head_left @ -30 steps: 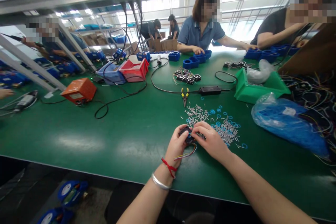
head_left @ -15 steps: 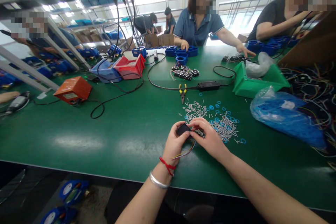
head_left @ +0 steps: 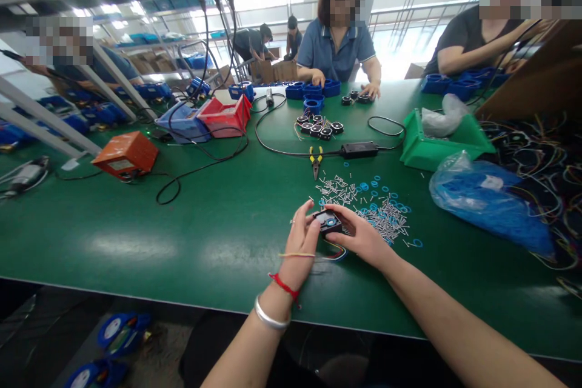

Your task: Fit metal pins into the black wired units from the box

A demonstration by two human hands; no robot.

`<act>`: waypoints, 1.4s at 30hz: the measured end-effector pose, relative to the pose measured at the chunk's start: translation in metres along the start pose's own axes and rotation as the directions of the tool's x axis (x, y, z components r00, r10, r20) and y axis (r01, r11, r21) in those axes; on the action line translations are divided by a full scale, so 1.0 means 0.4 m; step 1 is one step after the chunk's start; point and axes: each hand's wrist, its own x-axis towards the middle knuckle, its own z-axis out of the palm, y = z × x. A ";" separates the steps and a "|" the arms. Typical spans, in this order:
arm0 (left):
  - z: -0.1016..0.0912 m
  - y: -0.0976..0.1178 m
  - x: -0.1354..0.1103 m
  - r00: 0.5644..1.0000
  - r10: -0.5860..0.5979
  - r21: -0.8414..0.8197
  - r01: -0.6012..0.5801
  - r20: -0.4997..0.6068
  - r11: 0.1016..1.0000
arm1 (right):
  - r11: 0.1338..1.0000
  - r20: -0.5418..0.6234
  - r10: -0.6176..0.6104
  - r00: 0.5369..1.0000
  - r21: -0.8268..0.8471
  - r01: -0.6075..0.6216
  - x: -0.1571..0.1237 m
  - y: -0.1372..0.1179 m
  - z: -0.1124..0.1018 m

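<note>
My right hand [head_left: 364, 236] grips a small black square part [head_left: 328, 221] with coloured wires [head_left: 334, 251] trailing from it, just above the green table [head_left: 191, 236]. My left hand [head_left: 300, 245] touches the part's left side, thumb and forefinger on it, the other fingers partly raised. A red string and a silver bangle circle my left wrist. Right behind the hands lies a scatter of small metal pins [head_left: 386, 218] and blue rings [head_left: 370, 185].
Yellow-handled pliers [head_left: 315, 162], a black adapter with cable [head_left: 359, 149], more black parts [head_left: 318, 126], a green bin [head_left: 436, 145], a blue plastic bag [head_left: 482, 200], red and blue bins [head_left: 225, 115] and an orange box [head_left: 125, 156] lie on the table. Other people work across it.
The black part has turned face up between my hands. My left hand has loosened from wrapping it to fingertip contact. The person opposite has drawn an arm back.
</note>
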 end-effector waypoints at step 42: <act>0.006 -0.007 0.037 0.861 -0.498 -0.712 0.413 0.102 0.568 | 0.722 -0.256 -0.182 0.949 -0.690 -0.048 0.072 0.064 -0.094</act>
